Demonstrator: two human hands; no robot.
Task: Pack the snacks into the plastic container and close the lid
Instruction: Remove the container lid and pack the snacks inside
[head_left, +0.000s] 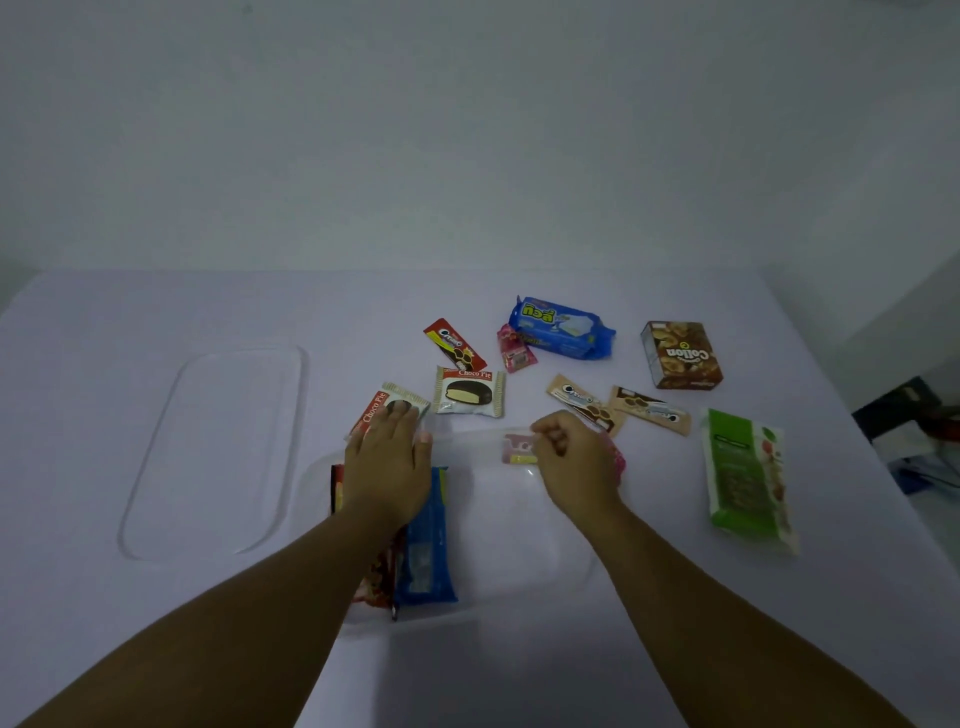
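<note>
- Your left hand (387, 457) lies flat-fingered on a Choco Pie (387, 410); your right hand (574, 460) pinches a small pink packet (517, 448) over the plastic container (519, 540), lower centre.
- Packing is underway: lower the packet inside. The lid (218, 452) waits at left.

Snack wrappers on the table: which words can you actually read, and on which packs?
"Choco Pie": white wrapper.
"Choco Pie": wrapper under the left hand.
"Collon": brown box, upside down.
Thai lettering: blue pack.
Green pack: blurred.
</note>
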